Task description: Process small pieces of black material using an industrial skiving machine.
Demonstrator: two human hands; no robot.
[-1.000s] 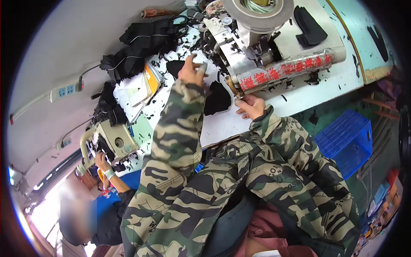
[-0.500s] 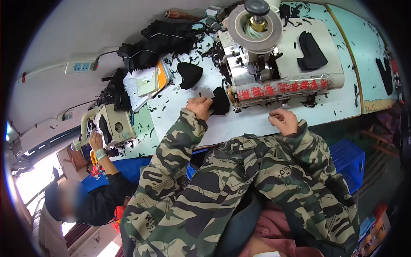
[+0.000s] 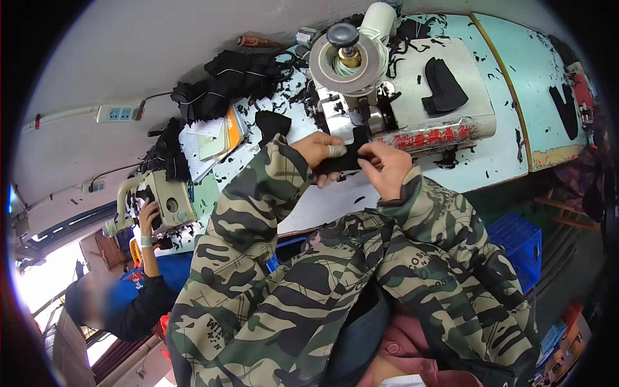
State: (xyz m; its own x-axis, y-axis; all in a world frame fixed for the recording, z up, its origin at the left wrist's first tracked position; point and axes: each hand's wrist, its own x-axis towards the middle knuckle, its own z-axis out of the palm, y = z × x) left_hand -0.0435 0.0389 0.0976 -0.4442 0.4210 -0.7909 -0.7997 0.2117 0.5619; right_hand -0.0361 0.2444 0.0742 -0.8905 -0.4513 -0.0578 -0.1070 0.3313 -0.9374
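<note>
My left hand (image 3: 319, 153) and my right hand (image 3: 388, 169) both grip one black cut piece (image 3: 351, 155) of soft material, held above the front of the pale work table (image 3: 503, 155). The piece sits just in front of a grey bench machine (image 3: 387, 90) with a round disc on top and a red patterned strip along its front. Both sleeves are camouflage. Another black cut piece (image 3: 445, 84) lies on the machine's flat top. A further black piece (image 3: 271, 122) lies on the table left of my hands.
Black offcuts litter the table. A heap of black pieces (image 3: 225, 77) and a stack of papers (image 3: 216, 138) sit at the back left. A co-worker in a blue top (image 3: 129, 297) works at a second machine (image 3: 164, 200) to the left. A blue crate (image 3: 519, 242) stands under the table.
My hands have come together in front of the machine and taken hold of one black piece. Earlier they were apart on the table, the left near a black piece.
</note>
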